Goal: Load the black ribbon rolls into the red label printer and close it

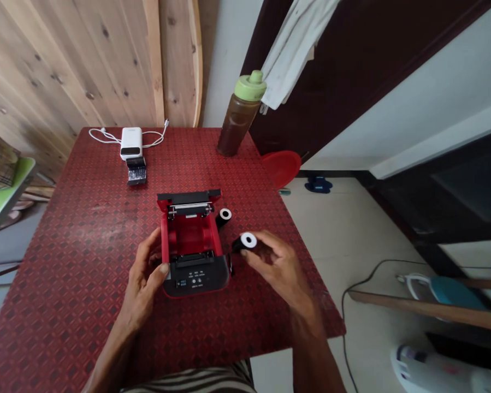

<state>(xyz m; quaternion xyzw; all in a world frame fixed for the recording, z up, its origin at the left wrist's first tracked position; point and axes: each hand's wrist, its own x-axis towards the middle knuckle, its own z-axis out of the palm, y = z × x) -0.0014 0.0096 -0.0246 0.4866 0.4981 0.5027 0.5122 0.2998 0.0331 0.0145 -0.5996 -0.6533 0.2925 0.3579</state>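
A red and black label printer (194, 240) stands on the table with its lid tipped up at the far side, so its red inner bay shows bare. My left hand (143, 278) grips the printer's left side, thumb on the near left corner of the casing. Between the thumb and fingers of my right hand (276, 263) is a small black roll with a white core (245, 240), just right of the printer. Another black roll with a white core (224, 217) lies by the printer's far right corner, apart from my hands.
The table (93, 240) has a red patterned cover. At its back are a white power bank (131, 141) with a white cable, a crumpled black packet (137, 171) and a brown bottle (239, 117) with a green lid. A red stool (284, 168) is beyond the right edge.
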